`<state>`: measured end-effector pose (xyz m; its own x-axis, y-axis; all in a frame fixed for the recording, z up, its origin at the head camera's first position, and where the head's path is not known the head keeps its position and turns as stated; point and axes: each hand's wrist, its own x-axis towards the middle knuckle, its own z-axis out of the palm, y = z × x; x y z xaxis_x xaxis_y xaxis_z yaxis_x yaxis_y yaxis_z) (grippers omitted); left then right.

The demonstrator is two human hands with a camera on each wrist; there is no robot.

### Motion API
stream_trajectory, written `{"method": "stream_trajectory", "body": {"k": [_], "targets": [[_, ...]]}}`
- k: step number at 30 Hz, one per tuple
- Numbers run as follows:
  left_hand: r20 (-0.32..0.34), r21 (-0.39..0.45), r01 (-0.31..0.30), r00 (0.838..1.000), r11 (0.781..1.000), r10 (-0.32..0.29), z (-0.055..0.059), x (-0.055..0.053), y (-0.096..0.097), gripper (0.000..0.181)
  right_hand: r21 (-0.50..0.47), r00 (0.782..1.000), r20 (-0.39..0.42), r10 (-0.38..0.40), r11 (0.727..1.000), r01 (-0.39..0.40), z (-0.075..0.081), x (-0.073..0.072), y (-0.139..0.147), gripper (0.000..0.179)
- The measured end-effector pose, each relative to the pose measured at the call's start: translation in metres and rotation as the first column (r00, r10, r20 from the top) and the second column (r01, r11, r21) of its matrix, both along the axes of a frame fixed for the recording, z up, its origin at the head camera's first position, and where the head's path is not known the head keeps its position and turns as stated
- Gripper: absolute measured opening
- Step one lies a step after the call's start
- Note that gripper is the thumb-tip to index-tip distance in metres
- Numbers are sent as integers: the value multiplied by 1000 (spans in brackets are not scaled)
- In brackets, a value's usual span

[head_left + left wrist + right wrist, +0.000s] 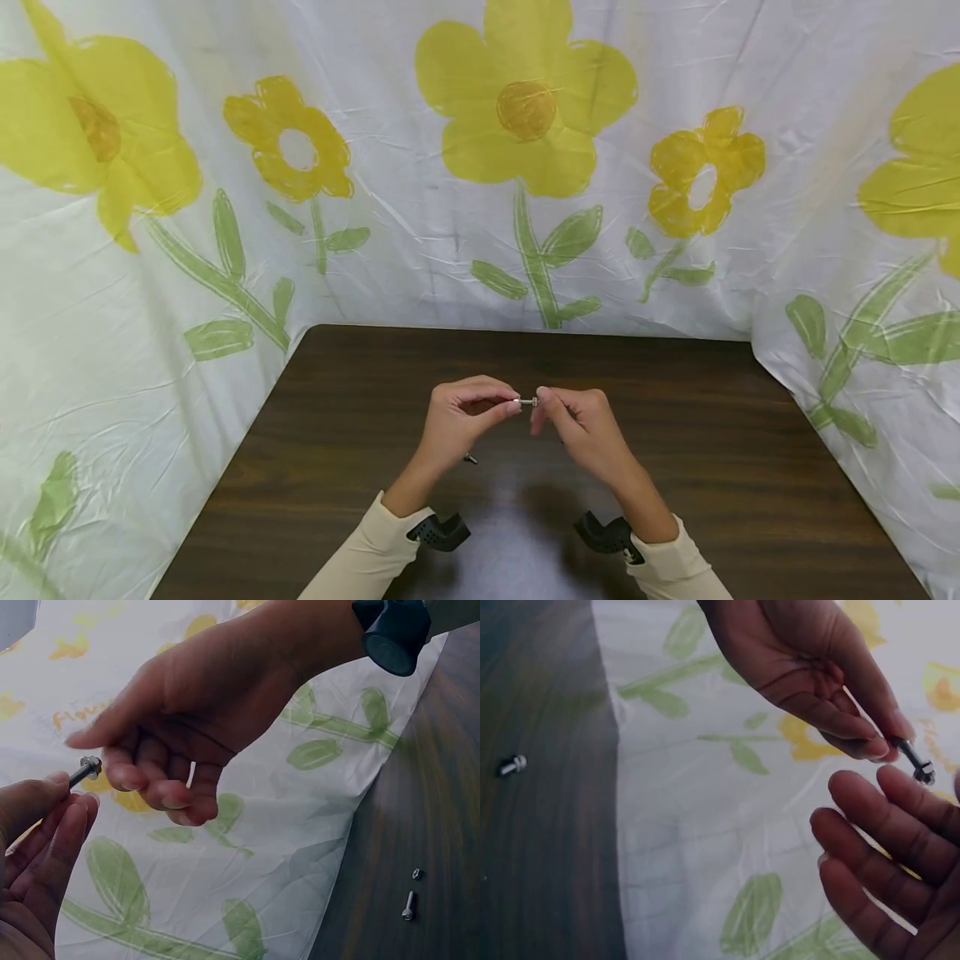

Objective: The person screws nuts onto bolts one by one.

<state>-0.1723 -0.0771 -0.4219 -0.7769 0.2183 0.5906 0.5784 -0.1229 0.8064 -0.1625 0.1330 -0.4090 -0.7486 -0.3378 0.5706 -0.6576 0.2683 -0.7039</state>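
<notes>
My left hand [459,418] pinches the end of a small metal bolt [527,402] between thumb and fingertips. At the bolt's far end sits a nut [91,766], seen in the left wrist view. My right hand [588,427] is beside that end, its thumb and index finger close to the nut. In the right wrist view, the right fingers [877,814] are loosely spread just below the bolt and do not grip it. Whether the right thumb touches the nut is hard to tell.
Another small bolt [408,906] and a loose nut [418,874] lie on the dark wooden table [360,358]. The right wrist view shows a small metal fastener [512,766] on the tabletop. A white flowered curtain [420,250] hangs around the table.
</notes>
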Motion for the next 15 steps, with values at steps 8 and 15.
{"method": "stream_trajectory", "body": {"k": [8,15], "targets": [[3,-3,-21,1000,1000,21,2,0,-2,15,-42,998,-59,-8,999,6,3,-1,5,22],[-12,3,-14,1000,1000,15,-1,-1,-3,15,-73,984,-178,17,997,-30,5,-2,4,36]]}}
